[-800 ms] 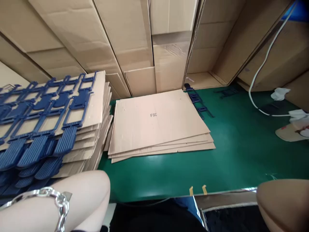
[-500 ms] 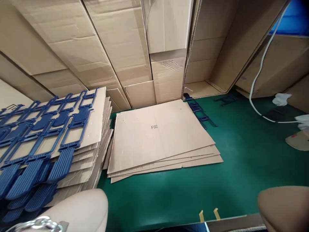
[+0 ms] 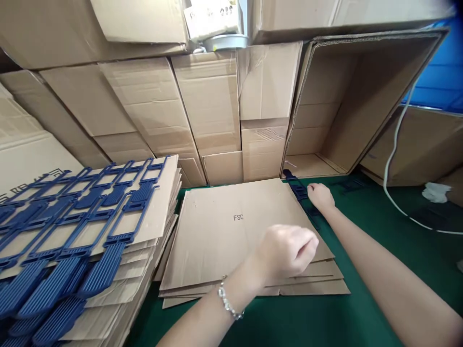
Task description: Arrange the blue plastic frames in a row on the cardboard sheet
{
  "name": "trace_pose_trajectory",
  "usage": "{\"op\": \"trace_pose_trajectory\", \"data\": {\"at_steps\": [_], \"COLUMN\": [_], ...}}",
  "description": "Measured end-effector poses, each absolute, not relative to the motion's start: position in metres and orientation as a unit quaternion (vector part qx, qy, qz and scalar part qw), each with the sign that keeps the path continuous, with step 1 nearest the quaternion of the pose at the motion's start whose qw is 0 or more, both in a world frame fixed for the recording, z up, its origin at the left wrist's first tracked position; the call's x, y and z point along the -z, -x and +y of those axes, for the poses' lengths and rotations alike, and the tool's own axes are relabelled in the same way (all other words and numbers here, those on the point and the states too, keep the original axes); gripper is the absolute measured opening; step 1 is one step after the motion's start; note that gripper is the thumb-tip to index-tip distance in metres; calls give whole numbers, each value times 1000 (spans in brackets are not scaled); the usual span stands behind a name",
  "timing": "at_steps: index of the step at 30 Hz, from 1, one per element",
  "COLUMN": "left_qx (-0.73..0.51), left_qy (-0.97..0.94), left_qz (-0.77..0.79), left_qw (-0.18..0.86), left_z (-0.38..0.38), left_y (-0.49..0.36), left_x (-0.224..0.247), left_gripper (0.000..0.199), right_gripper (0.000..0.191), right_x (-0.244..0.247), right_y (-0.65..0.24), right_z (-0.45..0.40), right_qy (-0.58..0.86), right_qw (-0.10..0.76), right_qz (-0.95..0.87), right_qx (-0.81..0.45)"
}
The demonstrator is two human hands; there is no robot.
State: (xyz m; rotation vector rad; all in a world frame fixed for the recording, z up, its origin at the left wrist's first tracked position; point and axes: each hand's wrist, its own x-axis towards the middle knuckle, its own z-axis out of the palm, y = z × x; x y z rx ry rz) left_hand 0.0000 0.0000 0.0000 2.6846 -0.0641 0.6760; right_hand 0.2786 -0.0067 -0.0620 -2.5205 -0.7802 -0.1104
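Reached far out to the right, arm stretched long over the green table surface [image 3: 361,270], right hand [image 3: 320,196] palm down with fingers curled onto the dark blue plastic handle strip [image 3: 302,193] lying at the far right edge of the low stack of flat brown cardboard sheets [image 3: 231,236]; grip on the strip itself hidden under the fingers, so cannot tell whether pinched or merely touched. Hovered nearer, above the right half of that stack, left hand [image 3: 287,250] loosely closed into a soft fist, holding nothing visible, a silver bead bracelet [image 3: 227,303] around the wrist. Lay on its side at the far right, a large open brown cardboard box [image 3: 358,96], its mouth facing the table, interior looking bare apart from its own folded flap on the floor. Stood packed across the far side, a wall of closed brown cartons [image 3: 181,101]. Looked slim, ladder-like and ribbed, the handle strip, running away from the stack corner toward the open box. Rose at the near left, a taller pile of cardboard sheets [image 3: 159,221] topped with rows of matching blue plastic handles [image 3: 72,231]. Marked "FSC" in small print, the top sheet of the low stack. Trailed down at the far right, a white cable [image 3: 394,144].
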Motion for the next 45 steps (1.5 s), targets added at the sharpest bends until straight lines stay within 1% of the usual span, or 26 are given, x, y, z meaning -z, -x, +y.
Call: {"op": "trace_pose_trajectory", "data": {"at_steps": [2,4,6,9,13,20,23,25,27,31,36,38,41,43,45], "left_qx": [-141,-53,-30,-42,-68,-108,-118,-124,-127,-127,-126,-124,-122,-119,-116], "left_qy": [-968,-967,-960,-949,-929,-903,-888,-875,-865,-853,-844,-841,-837,-836,-836], "left_qz": [51,123,155,193,237,252,250,252,253,250,240,238,240,240,240], "left_qw": [201,217,230,247,274,332,369,393,414,440,463,470,477,479,479], "left_z": [5,11,17,23,24,22,26,29,31,32,31,31,32,32,33], "left_y": [-6,-12,-16,-21,-25,-23,-22,-22,-22,-21,-20,-20,-20,-20,-20], "left_x": [20,43,61,77,84,88,84,82,81,81,81,80,80,79,79], "left_gripper": [32,36,36,36,36,34,37,39,39,41,45,46,46,45,45], "right_gripper": [31,33,35,39,43,40,40,44,48,47,58,57,49,46,49], "right_x": [77,84,83,75,70,90,93,91,90,99,119,121,116,111,109], "right_y": [-285,-292,-298,-301,-290,-256,-258,-271,-291,-338,-370,-373,-369,-368,-374], "right_z": [-2,1,2,-4,-33,-87,-91,-91,-94,-115,-139,-140,-140,-144,-155], "right_qy": [944,956,962,966,967,956,950,948,952,971,986,988,987,982,973], "right_qw": [207,177,159,143,121,70,70,80,94,111,122,124,119,115,121], "right_qz": [-256,-231,-217,-211,-225,-285,-303,-308,-292,-210,-102,-78,-65,-68,-58], "right_qx": [-5,-35,-48,-45,-20,-22,-30,-25,-13,8,44,54,91,131,188]}}
